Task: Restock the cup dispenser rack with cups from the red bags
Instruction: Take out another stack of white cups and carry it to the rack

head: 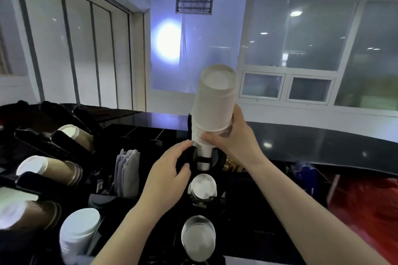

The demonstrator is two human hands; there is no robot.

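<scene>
right hand (231, 140) fingers grip the white cup stack (212, 109) above the black rack (217, 161); left hand (170, 168) fingers curl round its slot.

A dark, glossy worktop (323, 142) runs across the scene and curves away to the right, its surface catching ceiling lights. On its middle stands a black cup dispenser rack (215, 204) with white cup stacks in its round openings. To the left sit angled black holders (71, 142) with brown ribbed cups, and just beside the rack a holder of grey napkins (127, 170). At the near right lies a red bag (366, 206), with a blue packet (305, 176) just beyond it.
</scene>
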